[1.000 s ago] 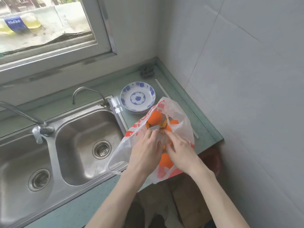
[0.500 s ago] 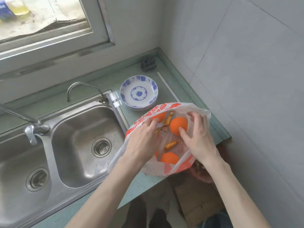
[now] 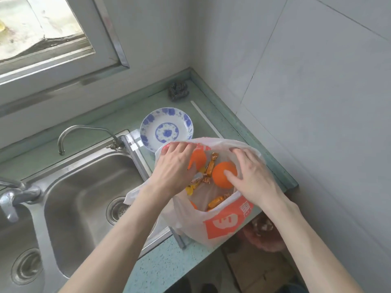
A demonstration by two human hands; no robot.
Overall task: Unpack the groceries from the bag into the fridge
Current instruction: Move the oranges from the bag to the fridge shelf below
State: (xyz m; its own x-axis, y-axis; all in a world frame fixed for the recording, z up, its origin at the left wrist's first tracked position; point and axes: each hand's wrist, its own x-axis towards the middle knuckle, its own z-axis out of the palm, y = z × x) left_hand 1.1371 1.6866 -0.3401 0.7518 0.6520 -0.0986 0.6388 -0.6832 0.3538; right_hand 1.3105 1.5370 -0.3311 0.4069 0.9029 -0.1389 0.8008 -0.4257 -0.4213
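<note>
A white plastic bag (image 3: 222, 227) with orange print stands on the green counter (image 3: 169, 265), right of the sink. Its mouth is spread wide. Inside lie an orange (image 3: 221, 176), a second orange (image 3: 198, 158) partly behind my left hand, and several gold-wrapped candies (image 3: 209, 169). My left hand (image 3: 173, 168) holds the bag's left rim, fingers curled over the edge. My right hand (image 3: 251, 176) holds the right rim, and its thumb touches the nearer orange. No fridge is in view.
A steel double sink (image 3: 84, 187) with two taps fills the left. Stacked blue-and-white plates (image 3: 167, 127) sit just behind the bag. A metal scourer (image 3: 178, 92) lies in the back corner. A tiled wall closes the right side; a cardboard box (image 3: 254, 269) sits below the counter end.
Both hands pinched the bag's top together a second ago, then pulled apart. The mouth now gapes wider, showing the oranges and candies. The view has tilted down and closer.
</note>
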